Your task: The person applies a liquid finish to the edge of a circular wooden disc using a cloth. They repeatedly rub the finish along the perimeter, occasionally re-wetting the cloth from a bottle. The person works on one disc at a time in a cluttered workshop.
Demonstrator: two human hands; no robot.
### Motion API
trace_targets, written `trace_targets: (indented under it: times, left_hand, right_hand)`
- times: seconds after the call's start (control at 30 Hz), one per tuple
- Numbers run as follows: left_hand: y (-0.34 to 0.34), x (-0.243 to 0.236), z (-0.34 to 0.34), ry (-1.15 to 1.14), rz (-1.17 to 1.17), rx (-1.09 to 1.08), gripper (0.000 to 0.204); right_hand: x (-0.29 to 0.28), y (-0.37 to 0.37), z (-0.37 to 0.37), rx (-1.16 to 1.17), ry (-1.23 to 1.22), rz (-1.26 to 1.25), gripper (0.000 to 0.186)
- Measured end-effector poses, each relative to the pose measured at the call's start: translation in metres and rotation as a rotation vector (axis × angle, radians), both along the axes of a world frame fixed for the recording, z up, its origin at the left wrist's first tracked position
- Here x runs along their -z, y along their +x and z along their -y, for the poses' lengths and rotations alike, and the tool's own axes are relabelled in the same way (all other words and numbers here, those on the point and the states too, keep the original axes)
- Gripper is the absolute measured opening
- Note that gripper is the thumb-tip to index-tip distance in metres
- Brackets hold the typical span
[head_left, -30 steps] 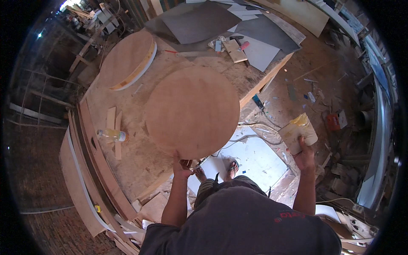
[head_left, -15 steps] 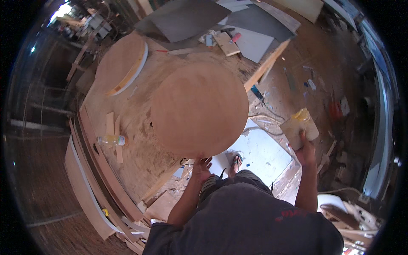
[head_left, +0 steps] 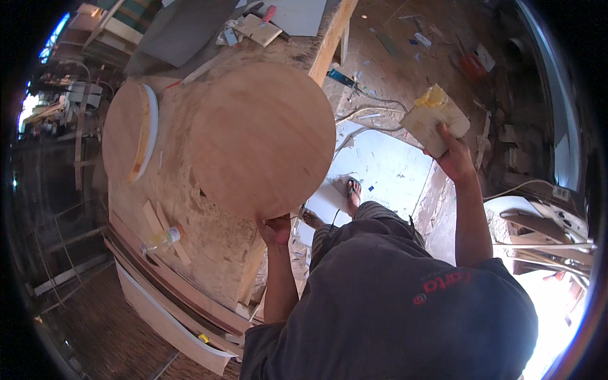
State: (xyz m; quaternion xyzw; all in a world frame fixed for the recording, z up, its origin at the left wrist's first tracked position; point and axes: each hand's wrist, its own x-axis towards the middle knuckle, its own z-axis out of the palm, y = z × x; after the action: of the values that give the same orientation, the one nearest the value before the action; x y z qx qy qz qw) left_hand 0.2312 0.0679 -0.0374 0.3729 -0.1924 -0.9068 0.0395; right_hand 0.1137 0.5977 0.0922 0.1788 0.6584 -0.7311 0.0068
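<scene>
A round plywood disc (head_left: 263,139) rests over the workbench (head_left: 221,269), its lower edge gripped by my left hand (head_left: 276,230), whose fingers curl underneath and are partly hidden. My right hand (head_left: 452,152) holds a small pale board (head_left: 421,125) out to the right, thumb on its face; a thick yellow smear (head_left: 432,96) covers its far end. To the left lies another plywood disc (head_left: 122,133) with a white curved rim. A plastic bottle (head_left: 161,240) lies beside thin wooden strips (head_left: 153,216) on the bench.
Dark sheets (head_left: 168,44), small blocks and tools (head_left: 256,31) lie at the bench's far end. A white floor board (head_left: 386,164) is under my sandalled feet, with cables (head_left: 367,107) and scraps around. Long curved strips (head_left: 168,310) line the bench's left side.
The view has swung round, so the bench and discs appear farther left. My right hand and its board sit higher in the picture. My left fingers have closed on the disc's edge.
</scene>
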Motion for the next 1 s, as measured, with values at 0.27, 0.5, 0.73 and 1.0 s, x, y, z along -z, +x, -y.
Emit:
trace_targets:
  times: [0.27,0.5,0.73,1.0]
  left_hand:
    - [-0.01,-0.024,-0.006,0.014,-0.086,0.028,0.071]
    - [-0.019,-0.064,0.006,-0.127,-0.304,0.165,0.073]
    - [-0.019,-0.095,-0.004,-0.155,-0.316,0.094,0.072]
    - [-0.021,-0.057,-0.022,-0.026,-0.448,0.019,0.069]
  right_hand:
    - [-0.037,0.0,0.024,0.108,-0.345,0.07,0.054]
    - [-0.022,-0.003,0.004,0.021,-0.063,0.145,0.063]
    - [-0.009,-0.011,0.015,0.003,-0.163,0.044,0.062]
    - [-0.032,-0.011,0.036,-0.018,-0.347,0.162,0.054]
